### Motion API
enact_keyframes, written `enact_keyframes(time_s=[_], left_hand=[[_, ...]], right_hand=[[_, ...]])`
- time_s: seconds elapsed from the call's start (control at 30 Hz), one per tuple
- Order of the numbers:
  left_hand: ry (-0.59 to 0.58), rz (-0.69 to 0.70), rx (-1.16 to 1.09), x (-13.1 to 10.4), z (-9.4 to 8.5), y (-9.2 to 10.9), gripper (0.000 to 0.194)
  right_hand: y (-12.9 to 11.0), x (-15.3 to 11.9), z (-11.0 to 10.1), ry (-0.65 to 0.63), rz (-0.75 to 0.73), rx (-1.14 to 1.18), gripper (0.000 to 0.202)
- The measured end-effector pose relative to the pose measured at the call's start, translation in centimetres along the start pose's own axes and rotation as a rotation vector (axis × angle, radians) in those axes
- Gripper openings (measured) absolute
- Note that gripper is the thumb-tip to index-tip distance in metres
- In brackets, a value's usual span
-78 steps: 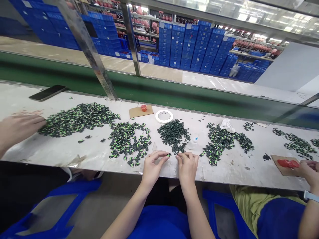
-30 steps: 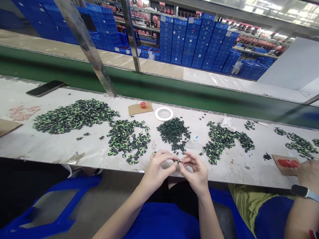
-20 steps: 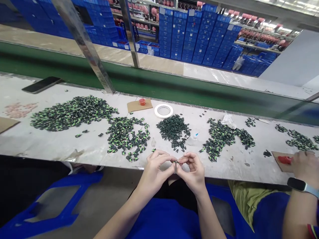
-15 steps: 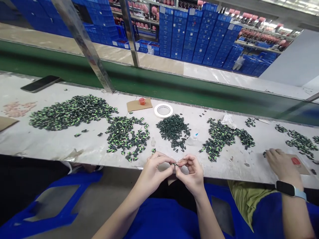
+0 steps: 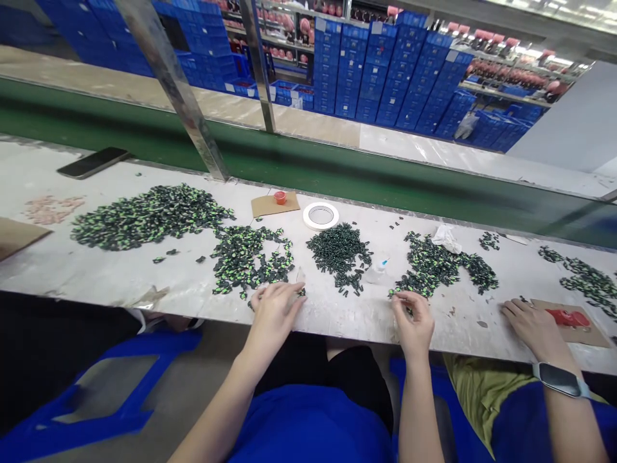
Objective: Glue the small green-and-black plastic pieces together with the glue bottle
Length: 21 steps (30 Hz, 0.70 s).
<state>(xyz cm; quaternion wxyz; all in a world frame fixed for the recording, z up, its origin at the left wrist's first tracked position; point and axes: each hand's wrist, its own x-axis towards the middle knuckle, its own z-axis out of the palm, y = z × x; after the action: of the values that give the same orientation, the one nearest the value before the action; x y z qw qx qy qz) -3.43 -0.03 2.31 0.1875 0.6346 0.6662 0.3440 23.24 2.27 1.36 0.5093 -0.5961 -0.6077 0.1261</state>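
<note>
My left hand (image 5: 276,312) is over the near edge of a loose heap of small black and green pieces (image 5: 236,257). Its fingers are bent and apart, and a single piece lies by the thumb and forefinger. At the near-left edge of another heap of black and green pieces (image 5: 429,260) is my right hand (image 5: 415,318), fingers curled with a gap between thumb and fingers. I make out nothing held in it. Between the hands, farther back, sits a pile of small dark pieces (image 5: 337,247).
Behind the dark pile lies a roll of white tape (image 5: 308,215). A red cap (image 5: 280,197) rests on cardboard. A small clear container with a blue tip (image 5: 378,271) stands at mid-table. A co-worker's hand (image 5: 535,325) is at the right. A phone (image 5: 94,163) lies far left.
My hands were together at the table's front edge, fingertips on a small piece. Now they are apart: the left has moved left, the right has moved right to the heap.
</note>
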Motion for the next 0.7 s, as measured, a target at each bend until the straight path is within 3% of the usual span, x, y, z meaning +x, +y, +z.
enact_keyframes(time_s=[0.13, 0.23, 0.33, 0.5, 0.7], left_hand=[[0.041, -0.017, 0.182, 1.2, -0.2, -1.1, 0.015], [0.018, 0.014, 0.218, 1.7, 0.6, -1.6, 0.016], [0.019, 0.041, 0.221, 1.9, 1.4, -1.9, 0.017], [0.032, 0.032, 0.177, 2.1, 1.9, -2.0, 0.017], [-0.076, 0.106, 0.059, 1.7, 3.1, -0.2, 0.015]], right_hand=[[1.0, 1.1, 0.8, -0.020, -0.158, -0.231, 0.038], [1.2, 1.2, 3.0, -0.095, -0.135, -0.273, 0.052], [1.4, 1.5, 4.9, -0.111, -0.068, -0.244, 0.053], [1.0, 2.0, 5.7, -0.099, 0.044, -0.077, 0.044], [-0.5, 1.0, 4.7, -0.180, 0.300, 0.437, 0.040]])
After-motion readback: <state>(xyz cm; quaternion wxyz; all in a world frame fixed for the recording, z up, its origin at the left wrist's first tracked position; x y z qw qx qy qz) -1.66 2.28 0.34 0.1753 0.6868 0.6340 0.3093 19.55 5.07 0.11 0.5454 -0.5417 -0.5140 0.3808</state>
